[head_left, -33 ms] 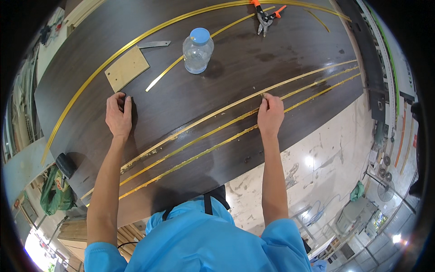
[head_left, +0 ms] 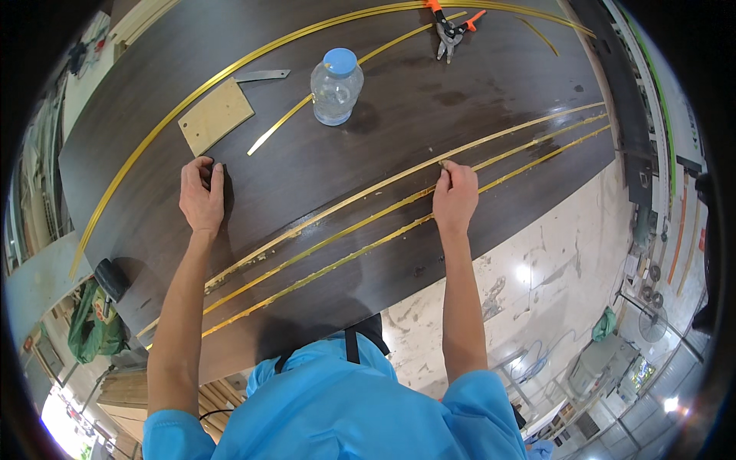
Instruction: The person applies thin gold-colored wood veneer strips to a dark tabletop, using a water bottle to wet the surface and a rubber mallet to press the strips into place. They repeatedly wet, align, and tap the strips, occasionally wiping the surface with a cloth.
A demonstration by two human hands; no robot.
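Note:
A dark wooden panel [head_left: 322, 161] lies in front of me with three long brass strips running slantwise across it. My right hand [head_left: 454, 201] rests on the panel, its fingertips closed on the upper brass strip [head_left: 345, 202]. The middle strip [head_left: 345, 229] passes under that hand and the lower strip [head_left: 345, 261] runs just below it. My left hand [head_left: 202, 196] lies farther left, fingers curled over a small dark object [head_left: 217, 173] on the panel's surface.
A clear water bottle [head_left: 336, 88] with a blue cap stands at the far middle. A plywood square [head_left: 216, 115], a metal blade [head_left: 263, 75], a loose short brass strip [head_left: 307, 107] and orange-handled snips [head_left: 451, 27] lie beyond. A green bag [head_left: 92, 314] sits lower left.

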